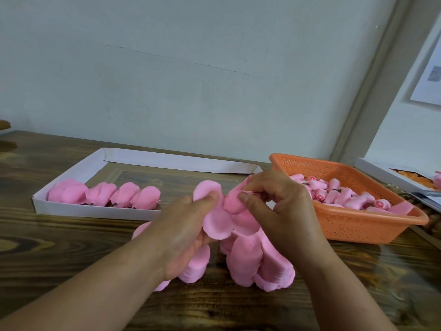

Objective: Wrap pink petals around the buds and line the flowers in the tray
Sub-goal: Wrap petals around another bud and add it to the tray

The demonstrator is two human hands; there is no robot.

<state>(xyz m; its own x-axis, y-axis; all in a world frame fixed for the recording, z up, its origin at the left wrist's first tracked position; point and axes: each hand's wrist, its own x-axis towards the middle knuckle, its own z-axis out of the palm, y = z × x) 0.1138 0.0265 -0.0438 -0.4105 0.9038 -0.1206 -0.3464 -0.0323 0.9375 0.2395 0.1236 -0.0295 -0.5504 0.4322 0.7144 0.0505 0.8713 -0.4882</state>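
Observation:
Above the table's middle, my left hand (pixel 188 225) holds a flat set of pink petals (pixel 218 223), thumb pressed on top. My right hand (pixel 279 206) pinches a pink bud (pixel 235 204) wrapped in a petal, pushed against that petal set. Under both hands lies a pile of loose pink petals (pixel 253 263). The white cardboard tray (pixel 95 211) at the left holds a row of several finished pink flowers (pixel 105 195) along its near wall. An orange perforated basket (pixel 358 223) on the right is full of pink buds (pixel 338 194).
Everything sits on a dark wooden table (pixel 59 254) against a pale wall. A second white box (pixel 391 175) with orange contents stands at the far right behind the basket. A metal tool lies beside that box.

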